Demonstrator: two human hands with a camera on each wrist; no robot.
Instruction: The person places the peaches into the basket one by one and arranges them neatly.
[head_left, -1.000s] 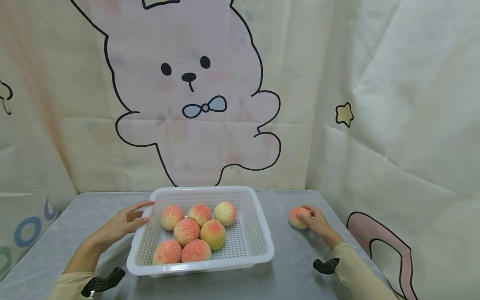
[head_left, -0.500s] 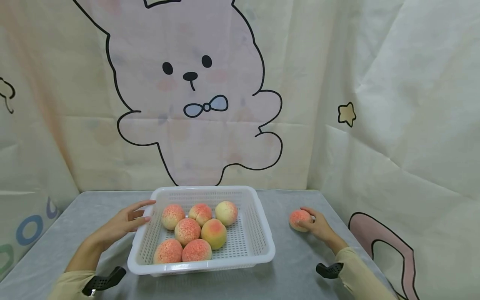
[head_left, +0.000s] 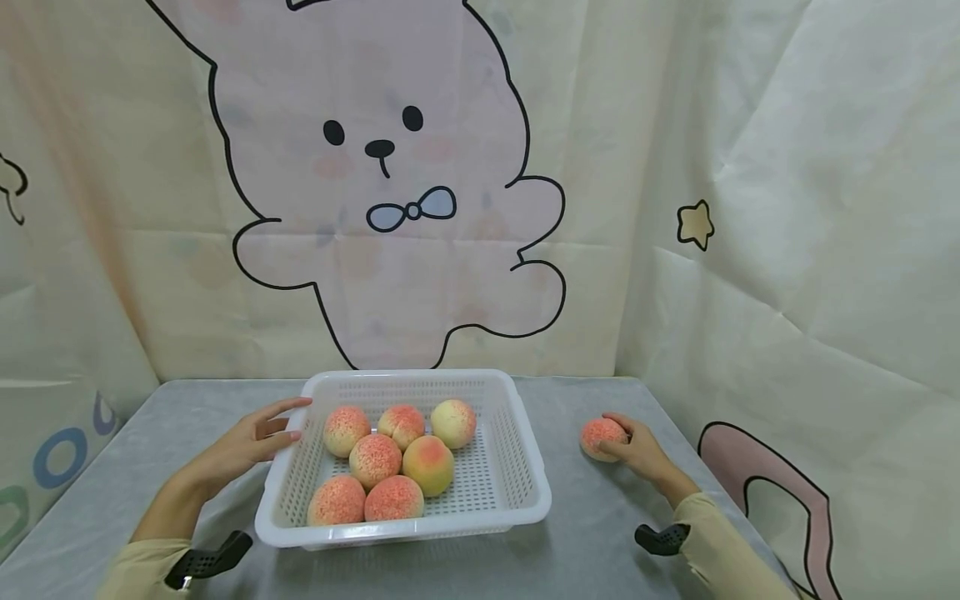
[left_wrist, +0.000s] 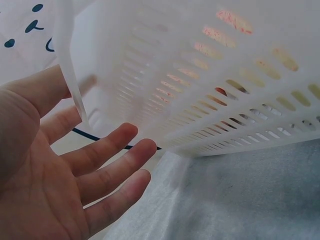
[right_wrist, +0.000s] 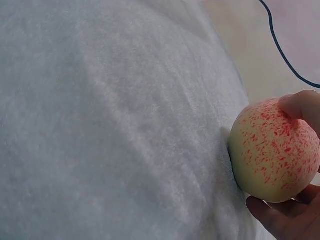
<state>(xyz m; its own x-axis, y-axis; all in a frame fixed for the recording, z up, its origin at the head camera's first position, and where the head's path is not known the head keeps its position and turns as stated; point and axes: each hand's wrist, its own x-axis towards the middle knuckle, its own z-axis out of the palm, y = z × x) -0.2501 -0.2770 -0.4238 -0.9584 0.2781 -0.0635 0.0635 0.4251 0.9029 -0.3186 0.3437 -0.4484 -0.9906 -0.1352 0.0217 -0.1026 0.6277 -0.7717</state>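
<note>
A white slotted basket (head_left: 525, 467) stands mid-table with several pink-and-yellow peaches (head_left: 375, 458) inside. My left hand (head_left: 288, 421) lies at its left wall, fingers straight, thumb up by the rim. In the left wrist view the left hand (left_wrist: 95, 125) is spread beside the basket wall (left_wrist: 200, 100), and I cannot tell if the fingers touch it. To the right of the basket, my right hand (head_left: 618, 437) grips a single peach (head_left: 597, 433) that sits on the table. In the right wrist view thumb and fingers of the right hand (right_wrist: 295, 160) curl round that speckled peach (right_wrist: 265, 145).
The grey cloth-covered table (head_left: 585, 533) is hemmed in by a cream backdrop with a cartoon rabbit (head_left: 390, 167) behind and draped cloth (head_left: 787, 292) on the right. Bare tabletop lies between the basket and the loose peach, and at the left.
</note>
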